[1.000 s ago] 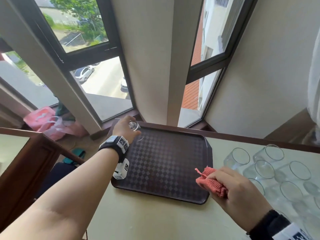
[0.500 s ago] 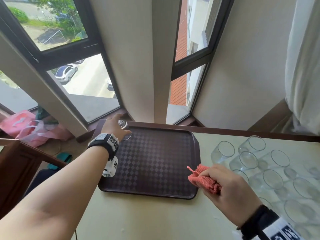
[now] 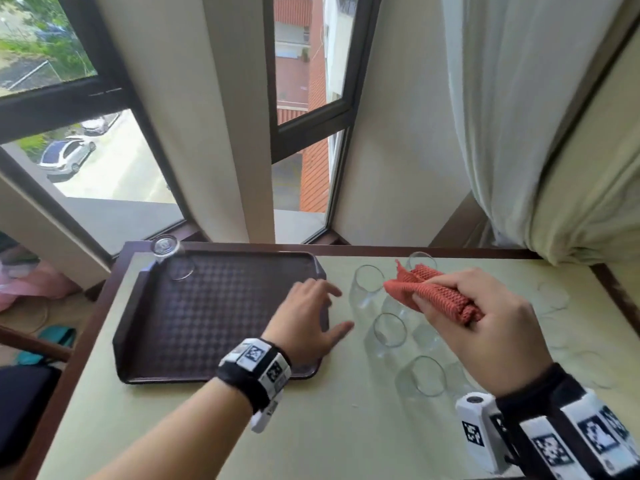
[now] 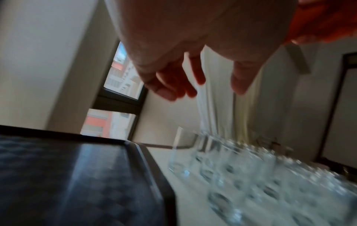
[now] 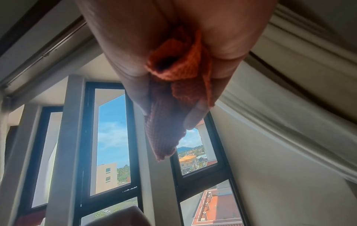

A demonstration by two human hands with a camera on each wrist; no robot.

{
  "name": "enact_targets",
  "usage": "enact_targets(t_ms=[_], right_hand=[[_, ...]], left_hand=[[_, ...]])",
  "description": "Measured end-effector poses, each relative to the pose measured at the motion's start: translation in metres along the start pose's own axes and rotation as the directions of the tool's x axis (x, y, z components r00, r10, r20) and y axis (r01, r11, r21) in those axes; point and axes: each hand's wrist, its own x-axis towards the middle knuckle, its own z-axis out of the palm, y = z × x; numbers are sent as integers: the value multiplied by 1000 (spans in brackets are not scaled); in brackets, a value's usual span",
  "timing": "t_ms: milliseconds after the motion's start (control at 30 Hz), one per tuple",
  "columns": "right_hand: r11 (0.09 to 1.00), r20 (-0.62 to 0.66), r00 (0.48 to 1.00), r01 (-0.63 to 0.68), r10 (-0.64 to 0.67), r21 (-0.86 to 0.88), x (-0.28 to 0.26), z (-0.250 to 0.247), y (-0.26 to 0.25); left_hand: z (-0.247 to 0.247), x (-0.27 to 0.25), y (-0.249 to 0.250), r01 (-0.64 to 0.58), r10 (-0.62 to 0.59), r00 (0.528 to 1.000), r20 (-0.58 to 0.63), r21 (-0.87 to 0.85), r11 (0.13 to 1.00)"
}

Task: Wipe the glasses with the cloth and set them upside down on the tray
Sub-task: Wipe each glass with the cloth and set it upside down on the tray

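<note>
One glass (image 3: 168, 255) stands upside down in the tray's (image 3: 221, 370) far left corner; the other glasses (image 3: 388, 332) wait upright in a cluster on the table right of it. Left hand (image 3: 308, 318) hangs over the tray's right edge, fingers spread and empty, near the closest glass. Right hand (image 3: 485, 327) grips the bunched cloth (image 3: 433, 296) above the cluster. Glass looks thin, slick and breakable: best taken round the side wall, cloth pushed inside

- Dark-framed windows (image 3: 304, 116) w/ daylight — parked cars, brick bldg outside
- Cream walls, pillar (image 3: 221, 116) btwn panes
- White curtain (image 3: 519, 116) at right
- Pale table (image 3: 329, 427), wood-edged
</note>
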Motion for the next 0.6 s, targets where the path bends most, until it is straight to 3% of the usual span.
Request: enact_targets(t_ms=[133, 233, 433, 600], right_hand=[[1000, 24, 1000, 11, -12, 19, -13, -29, 24], [999, 34, 999, 1, -3, 35, -25, -48, 44], [996, 81, 997, 12, -19, 87, -41, -75, 78], [994, 104, 994, 29, -40, 106, -43, -83, 97]], left_hand=[[61, 12, 29, 39, -52, 976, 210, 69, 997], [94, 18, 43, 95, -133, 952, 274, 148, 984], [131, 29, 55, 204, -252, 947, 200, 232, 951], [126, 26, 62, 295, -312, 945, 100, 154, 943]])
